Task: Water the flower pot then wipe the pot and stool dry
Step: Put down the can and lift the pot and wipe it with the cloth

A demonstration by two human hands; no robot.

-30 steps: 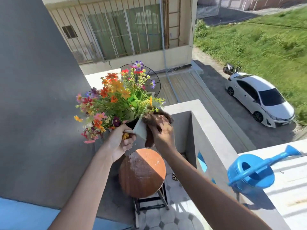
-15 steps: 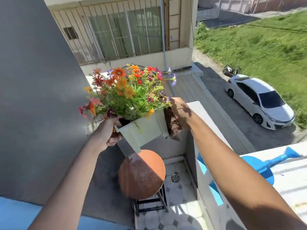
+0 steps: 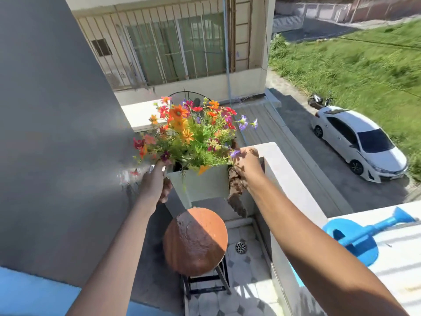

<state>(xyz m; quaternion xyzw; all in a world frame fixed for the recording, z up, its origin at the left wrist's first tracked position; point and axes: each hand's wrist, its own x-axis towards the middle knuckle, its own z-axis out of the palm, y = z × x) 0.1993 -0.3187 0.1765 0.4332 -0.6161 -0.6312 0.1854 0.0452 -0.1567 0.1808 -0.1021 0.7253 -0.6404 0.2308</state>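
A pale square flower pot (image 3: 200, 183) full of colourful flowers (image 3: 189, 131) is held in the air above the round brown stool (image 3: 196, 241). My left hand (image 3: 156, 182) grips the pot's left rim. On the pot's right side my right hand (image 3: 247, 164) presses a brown cloth (image 3: 235, 192), whose end hangs down beside the pot. The stool's seat looks wet and glossy, half in shade.
A blue watering can (image 3: 355, 238) lies on the white ledge (image 3: 398, 258) at the right. A grey wall (image 3: 57, 133) closes the left side and a low white parapet (image 3: 293, 179) the right. Tiled floor with a drain (image 3: 241, 247) lies below. A white car (image 3: 357, 140) is parked down on the street.
The pot has turned from tilted to upright and sits more squarely in front of me. My right hand with the cloth moved from the pot's underside to its right side.
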